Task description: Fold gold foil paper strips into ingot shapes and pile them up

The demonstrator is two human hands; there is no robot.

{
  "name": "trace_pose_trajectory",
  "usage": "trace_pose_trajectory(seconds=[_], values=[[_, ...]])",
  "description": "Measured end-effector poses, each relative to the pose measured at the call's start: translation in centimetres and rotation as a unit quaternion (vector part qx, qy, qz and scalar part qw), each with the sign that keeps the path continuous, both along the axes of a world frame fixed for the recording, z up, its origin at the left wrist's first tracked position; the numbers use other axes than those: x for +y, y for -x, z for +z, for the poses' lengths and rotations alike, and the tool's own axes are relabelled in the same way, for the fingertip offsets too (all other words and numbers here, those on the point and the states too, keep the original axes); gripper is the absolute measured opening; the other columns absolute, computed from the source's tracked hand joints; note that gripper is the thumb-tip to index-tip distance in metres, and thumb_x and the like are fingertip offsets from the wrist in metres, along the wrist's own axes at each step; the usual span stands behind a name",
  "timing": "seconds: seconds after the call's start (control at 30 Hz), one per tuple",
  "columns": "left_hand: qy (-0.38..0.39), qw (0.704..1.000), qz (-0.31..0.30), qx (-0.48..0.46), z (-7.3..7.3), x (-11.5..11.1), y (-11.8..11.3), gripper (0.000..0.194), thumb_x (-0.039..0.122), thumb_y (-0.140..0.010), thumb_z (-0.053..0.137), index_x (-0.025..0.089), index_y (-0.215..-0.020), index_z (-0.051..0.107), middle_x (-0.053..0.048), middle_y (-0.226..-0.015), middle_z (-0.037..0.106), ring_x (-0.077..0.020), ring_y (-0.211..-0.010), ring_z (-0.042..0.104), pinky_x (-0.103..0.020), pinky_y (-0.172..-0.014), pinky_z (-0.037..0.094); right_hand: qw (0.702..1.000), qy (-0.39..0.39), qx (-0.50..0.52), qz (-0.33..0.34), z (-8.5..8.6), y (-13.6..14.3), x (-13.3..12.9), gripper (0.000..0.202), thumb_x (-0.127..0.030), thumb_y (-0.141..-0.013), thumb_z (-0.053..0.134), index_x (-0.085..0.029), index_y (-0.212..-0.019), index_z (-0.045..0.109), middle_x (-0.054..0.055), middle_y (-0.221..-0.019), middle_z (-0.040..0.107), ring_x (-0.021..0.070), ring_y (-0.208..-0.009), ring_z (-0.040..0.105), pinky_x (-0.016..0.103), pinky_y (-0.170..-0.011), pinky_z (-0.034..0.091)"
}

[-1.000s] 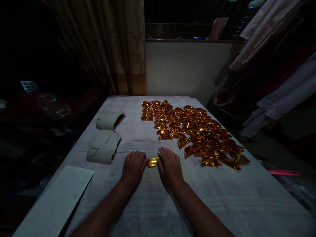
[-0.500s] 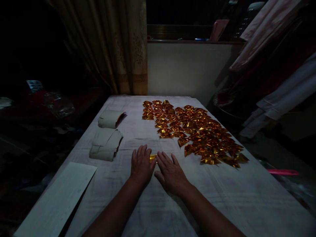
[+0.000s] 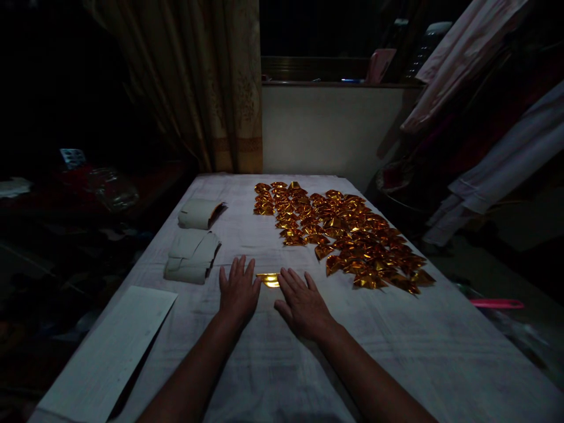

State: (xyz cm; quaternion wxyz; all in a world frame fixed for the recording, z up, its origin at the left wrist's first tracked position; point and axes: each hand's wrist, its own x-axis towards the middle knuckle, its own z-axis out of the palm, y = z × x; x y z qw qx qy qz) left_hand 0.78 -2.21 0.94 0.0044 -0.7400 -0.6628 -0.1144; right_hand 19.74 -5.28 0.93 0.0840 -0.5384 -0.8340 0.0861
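Note:
A small strip of shiny gold foil [image 3: 269, 280] lies flat on the cloth-covered table [image 3: 282, 364] between my hands. My left hand [image 3: 239, 289] rests palm down at the strip's left end, fingers spread. On the other side my right hand [image 3: 304, 301] lies palm down, its fingertips over the strip's right end and its thumb apart. Many folded gold foil pieces [image 3: 335, 223] are spread beyond my right hand, toward the back and right of the table.
Two curved stacks of pale paper [image 3: 200, 213] [image 3: 190, 257] sit at the left. Nearer, a long pale board [image 3: 110, 352] lies along the left edge. A curtain [image 3: 238, 88] hangs behind the table, clothes [image 3: 506, 153] at the right.
My left hand has moved left, uncovering more of the gold strip. My right hand has barely moved. The view has shifted slightly.

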Motion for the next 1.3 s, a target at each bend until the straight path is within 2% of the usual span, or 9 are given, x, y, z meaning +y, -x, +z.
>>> trace_pose_trajectory(seconds=[0.1, 0.2, 0.43, 0.73, 0.93, 1.13, 1.2, 1.3], values=[[-0.036, 0.998, -0.037, -0.02, 0.3, -0.6, -0.4, 0.04, 0.027, -0.097, 0.045, 0.022, -0.135, 0.059, -0.015, -0.15, 0.05, -0.0331, -0.143, 0.039, -0.066, -0.115, 0.022, 1.0, -0.004, -0.001, -0.001, 0.0, 0.1, 0.0, 0.059, -0.048, -0.101, 0.042, -0.018, -0.152, 0.039, 0.011, -0.16, 0.03, 0.0271, -0.15, 0.026, 0.055, -0.121, 0.017], [-0.032, 0.996, -0.072, -0.045, 0.5, -0.9, -0.7, 0.031, 0.029, -0.097, 0.05, 0.026, -0.125, 0.064, -0.01, -0.144, 0.057, -0.0309, -0.141, 0.044, -0.065, -0.117, 0.021, 1.0, -0.003, 0.0, 0.001, -0.1, 0.1, 0.0, 0.06, -0.049, -0.101, 0.042, -0.018, -0.152, 0.038, 0.01, -0.16, 0.03, 0.0271, -0.15, 0.026, 0.056, -0.121, 0.016], [-0.032, 0.994, -0.058, -0.088, 0.4, -0.7, -0.6, 0.023, 0.027, -0.096, 0.052, 0.027, -0.114, 0.067, -0.007, -0.137, 0.064, -0.03, -0.136, 0.049, -0.066, -0.115, 0.023, 0.998, 0.013, 0.004, -0.06, -0.1, -0.1, -0.3, 0.063, -0.051, -0.1, 0.041, -0.015, -0.153, 0.037, 0.012, -0.161, 0.029, 0.0284, -0.15, 0.023, 0.057, -0.121, 0.015], [-0.042, 0.993, -0.07, -0.08, -0.4, -0.3, -1.3, 0.033, 0.038, -0.091, 0.062, 0.021, -0.119, 0.061, -0.014, -0.142, 0.059, -0.0333, -0.138, 0.046, -0.066, -0.115, 0.023, 0.999, 0.006, 0.001, -0.043, 0.0, -0.1, -0.3, 0.063, -0.05, -0.101, 0.04, -0.016, -0.153, 0.036, 0.011, -0.161, 0.029, 0.0278, -0.15, 0.024, 0.057, -0.121, 0.016], [-0.028, 0.991, -0.06, -0.117, -0.1, -0.1, -1.6, 0.019, 0.032, -0.092, 0.06, 0.023, -0.108, 0.061, -0.012, -0.14, 0.059, -0.0309, -0.139, 0.045, -0.065, -0.116, 0.023, 0.999, 0.014, 0.003, -0.041, -0.1, -0.1, -0.2, 0.063, -0.051, -0.101, 0.04, -0.017, -0.153, 0.036, 0.01, -0.161, 0.029, 0.0276, -0.15, 0.024, 0.056, -0.121, 0.015], [-0.033, 0.989, -0.059, -0.13, -0.4, 0.0, -1.3, 0.008, 0.028, -0.091, 0.059, 0.023, -0.098, 0.06, -0.01, -0.139, 0.06, -0.0308, -0.137, 0.047, -0.064, -0.116, 0.024, 0.996, 0.003, 0.0, -0.091, -0.5, -0.8, -0.7, 0.066, -0.054, -0.1, 0.038, -0.015, -0.153, 0.036, 0.011, -0.161, 0.027, 0.0277, -0.151, 0.023, 0.053, -0.121, 0.016], [-0.034, 0.99, -0.057, -0.128, -0.4, -0.1, -1.3, 0.011, 0.028, -0.092, 0.058, 0.022, -0.101, 0.061, -0.011, -0.14, 0.06, -0.0306, -0.137, 0.047, -0.063, -0.116, 0.023, 0.995, 0.0, 0.002, -0.095, -0.6, -1.0, -0.8, 0.066, -0.053, -0.1, 0.038, -0.015, -0.153, 0.036, 0.011, -0.161, 0.027, 0.0274, -0.15, 0.023, 0.053, -0.121, 0.016], [-0.032, 0.99, -0.064, -0.121, -0.3, -0.2, -1.3, 0.028, 0.03, -0.093, 0.056, 0.021, -0.119, 0.06, -0.013, -0.142, 0.058, -0.0298, -0.139, 0.045, -0.062, -0.118, 0.02, 0.996, 0.0, 0.007, -0.093, -0.6, -1.1, -0.8, 0.064, -0.052, -0.1, 0.039, -0.015, -0.153, 0.037, 0.011, -0.161, 0.027, 0.0276, -0.15, 0.024, 0.053, -0.122, 0.016]])
